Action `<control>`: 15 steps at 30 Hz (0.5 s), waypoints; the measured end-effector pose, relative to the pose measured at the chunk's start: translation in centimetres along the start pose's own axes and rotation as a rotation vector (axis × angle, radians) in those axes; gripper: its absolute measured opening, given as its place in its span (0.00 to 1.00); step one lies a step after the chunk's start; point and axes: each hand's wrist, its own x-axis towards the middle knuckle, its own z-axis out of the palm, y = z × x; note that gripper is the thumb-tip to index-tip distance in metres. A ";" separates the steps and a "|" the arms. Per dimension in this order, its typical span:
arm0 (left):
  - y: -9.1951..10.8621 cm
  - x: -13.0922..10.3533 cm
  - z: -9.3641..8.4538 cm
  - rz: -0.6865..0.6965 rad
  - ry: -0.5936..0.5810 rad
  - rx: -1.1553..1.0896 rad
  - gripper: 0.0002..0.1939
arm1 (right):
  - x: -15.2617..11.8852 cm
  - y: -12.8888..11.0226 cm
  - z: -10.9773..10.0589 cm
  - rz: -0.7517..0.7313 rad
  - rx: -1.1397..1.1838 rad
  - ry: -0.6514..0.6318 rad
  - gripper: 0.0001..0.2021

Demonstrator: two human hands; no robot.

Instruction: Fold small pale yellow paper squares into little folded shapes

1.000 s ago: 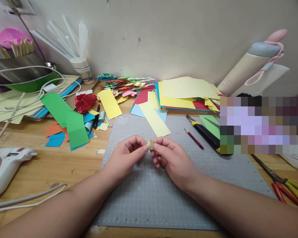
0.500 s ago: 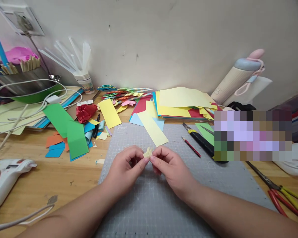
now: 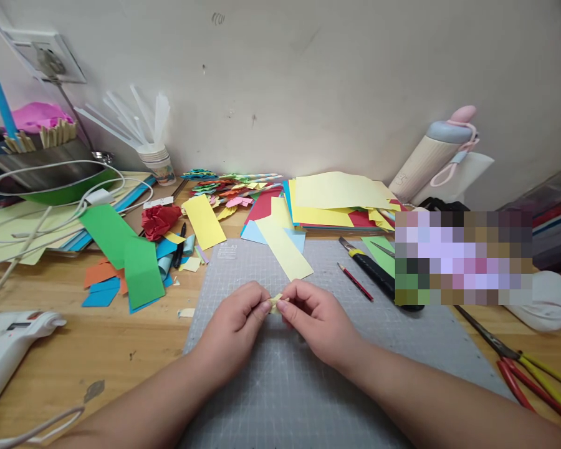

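Note:
Between my two hands is a small piece of pale yellow paper (image 3: 275,304), creased and largely covered by the fingers. My left hand (image 3: 243,318) pinches its left side with thumb and forefinger. On the other side, the thumb and fingers of my right hand (image 3: 315,318) pinch it too. Both hands are over the grey cutting mat (image 3: 271,399). Just beyond them a pale yellow strip (image 3: 285,249) lies across the mat's back edge.
A red pencil (image 3: 355,282) and black cutter (image 3: 378,274) lie right of my hands, with scissors (image 3: 509,355) farther right. Green strips (image 3: 143,268), a crumpled red paper (image 3: 160,221) and a glue gun (image 3: 14,349) are on the left. Stacked paper (image 3: 341,190) lies behind.
The small paper has turned flatter between my fingertips and shows less above them. My hands have stayed close together, and the whole view has shifted slightly.

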 end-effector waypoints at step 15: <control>-0.6 0.0 0.0 -0.071 0.002 -0.038 0.22 | 2.8 -2.2 -9.3 0.182 -1.092 0.333 0.17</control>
